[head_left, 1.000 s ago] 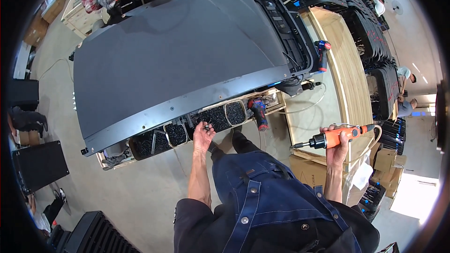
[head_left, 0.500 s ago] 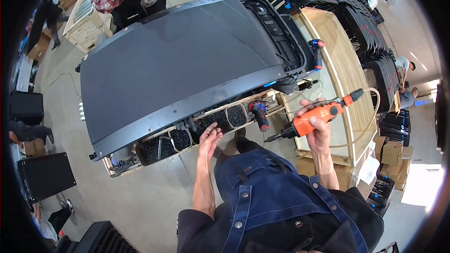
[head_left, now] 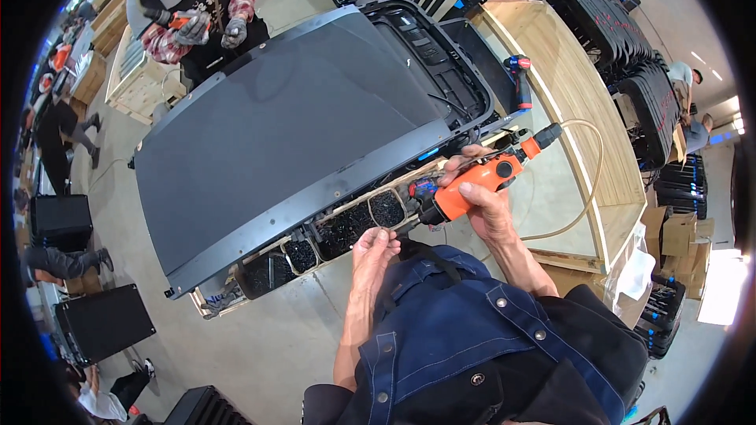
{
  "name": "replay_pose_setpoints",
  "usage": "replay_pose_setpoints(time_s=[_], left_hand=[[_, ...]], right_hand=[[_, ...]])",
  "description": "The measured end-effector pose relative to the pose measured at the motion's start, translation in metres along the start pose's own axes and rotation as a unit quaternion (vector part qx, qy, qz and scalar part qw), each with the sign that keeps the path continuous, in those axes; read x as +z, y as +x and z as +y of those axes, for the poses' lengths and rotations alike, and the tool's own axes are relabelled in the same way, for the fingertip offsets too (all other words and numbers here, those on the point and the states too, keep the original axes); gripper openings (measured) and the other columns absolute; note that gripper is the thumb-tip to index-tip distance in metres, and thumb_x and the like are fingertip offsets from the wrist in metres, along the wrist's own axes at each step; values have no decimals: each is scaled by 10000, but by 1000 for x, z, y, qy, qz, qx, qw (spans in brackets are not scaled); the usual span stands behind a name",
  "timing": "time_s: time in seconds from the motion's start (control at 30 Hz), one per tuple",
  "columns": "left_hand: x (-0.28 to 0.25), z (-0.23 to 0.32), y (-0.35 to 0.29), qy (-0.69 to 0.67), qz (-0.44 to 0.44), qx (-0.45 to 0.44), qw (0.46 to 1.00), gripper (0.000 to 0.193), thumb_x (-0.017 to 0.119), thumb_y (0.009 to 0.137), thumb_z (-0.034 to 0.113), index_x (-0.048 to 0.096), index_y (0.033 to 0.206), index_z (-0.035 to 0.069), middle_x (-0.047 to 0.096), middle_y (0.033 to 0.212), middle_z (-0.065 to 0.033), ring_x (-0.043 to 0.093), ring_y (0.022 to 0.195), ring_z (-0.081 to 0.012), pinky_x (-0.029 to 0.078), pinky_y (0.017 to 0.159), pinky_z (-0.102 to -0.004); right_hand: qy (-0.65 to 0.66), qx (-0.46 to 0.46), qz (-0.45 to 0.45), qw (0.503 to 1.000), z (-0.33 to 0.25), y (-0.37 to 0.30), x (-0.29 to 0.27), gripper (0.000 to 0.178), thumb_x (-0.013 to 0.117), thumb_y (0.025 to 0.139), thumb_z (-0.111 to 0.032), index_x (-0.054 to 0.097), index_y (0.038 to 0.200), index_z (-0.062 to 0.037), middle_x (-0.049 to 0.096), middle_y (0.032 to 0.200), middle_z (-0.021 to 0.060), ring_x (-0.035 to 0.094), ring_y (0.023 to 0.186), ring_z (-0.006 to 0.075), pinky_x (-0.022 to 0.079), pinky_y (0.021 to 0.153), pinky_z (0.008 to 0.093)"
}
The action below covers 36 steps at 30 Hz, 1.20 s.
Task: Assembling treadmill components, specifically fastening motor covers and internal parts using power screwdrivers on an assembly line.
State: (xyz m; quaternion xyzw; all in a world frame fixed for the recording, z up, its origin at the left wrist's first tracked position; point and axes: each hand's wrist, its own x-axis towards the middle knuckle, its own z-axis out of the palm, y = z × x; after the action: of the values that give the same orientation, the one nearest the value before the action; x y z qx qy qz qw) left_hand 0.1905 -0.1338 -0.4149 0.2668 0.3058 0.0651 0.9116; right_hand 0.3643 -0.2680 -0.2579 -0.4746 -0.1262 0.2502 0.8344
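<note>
My right hand (head_left: 494, 211) is wrapped round an orange and black power screwdriver (head_left: 465, 195), its bit pointing down to the left. Close by that bit, the fingers of my left hand (head_left: 375, 252) are pinched together; whatever they hold is too small to make out. Just beyond my hands runs a row of bins (head_left: 335, 238) filled with small black screws, set in a wooden frame. Above the bins lies a large dark grey panel (head_left: 291, 114) with a black frame (head_left: 425, 47) at its right end.
Across the panel a gloved co-worker (head_left: 213, 27) holds another orange driver. A red and blue drill (head_left: 520, 80) rests by the panel's right end, beside a wooden crate (head_left: 563, 86). A hose (head_left: 597, 177) loops from my screwdriver. Black frames (head_left: 606, 20) are stacked behind.
My left hand has come away from the screw bins to the screwdriver's bit. My right hand has brought the screwdriver leftward. The co-worker's driver has shifted too.
</note>
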Motion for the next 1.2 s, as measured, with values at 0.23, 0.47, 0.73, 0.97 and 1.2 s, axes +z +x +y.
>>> replay_pose_setpoints(time_s=[0.23,0.47,0.73,0.97,1.2], left_hand=[[58,-4,26,-189,-64,-53,978,175,621,1017,200,620,1107,50,611,921,-32,557,792,-135,496,706,-266],[96,-20,59,-258,-83,-82,959,158,600,1014,126,606,1151,48,605,989,-48,561,843,-147,544,766,-256],[125,-32,78,-334,-72,-98,935,151,575,1029,161,628,1031,20,616,960,-57,564,838,-150,561,754,-263],[159,-27,82,-108,46,11,993,223,569,1045,226,608,1036,7,626,957,-70,602,810,-139,569,739,-278],[166,-27,149,-253,-13,-135,958,276,595,1028,296,602,1109,33,627,895,-59,600,748,-143,554,655,-275]], right_hand=[[27,-3,11,1000,-23,33,-40,505,706,828,-77,506,1292,-78,628,1138,134,659,1022,280,543,946,491],[41,-9,34,999,-39,59,-76,459,729,819,-83,527,1231,-94,627,1132,132,659,1005,257,520,987,486],[63,-30,18,997,-38,75,-103,462,708,840,-29,508,1254,-70,639,1172,154,681,1041,265,550,969,474],[0,-80,-18,997,-47,82,-99,473,719,820,5,496,1228,-76,632,1146,160,678,1015,268,542,962,455],[-163,-153,-71,972,-59,100,-77,463,778,796,23,512,1169,-46,637,1142,181,680,1014,247,567,932,408]])
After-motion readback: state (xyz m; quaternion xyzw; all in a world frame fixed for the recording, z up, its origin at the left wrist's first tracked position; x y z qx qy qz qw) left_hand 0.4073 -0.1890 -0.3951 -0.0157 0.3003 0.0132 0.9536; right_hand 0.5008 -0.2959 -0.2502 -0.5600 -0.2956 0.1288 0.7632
